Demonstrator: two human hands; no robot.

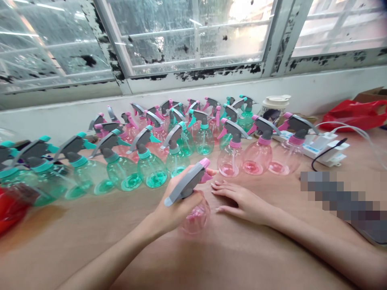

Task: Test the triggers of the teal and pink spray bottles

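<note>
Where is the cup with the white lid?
In the head view, the cup stands right of centre at the back, behind three pink spray bottles, near the wall.

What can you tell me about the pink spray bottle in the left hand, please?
The pink spray bottle has a rounded, see-through body that looks plastic, and a grey head with pink nozzle and trigger. The left hand grips it just below the head. It looks roughly upright, nozzle pointing right; whether its base touches the table is unclear.

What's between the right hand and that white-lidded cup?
A pink spray bottle, middle of the front three, stands between the right hand and cup in the head view.
</note>
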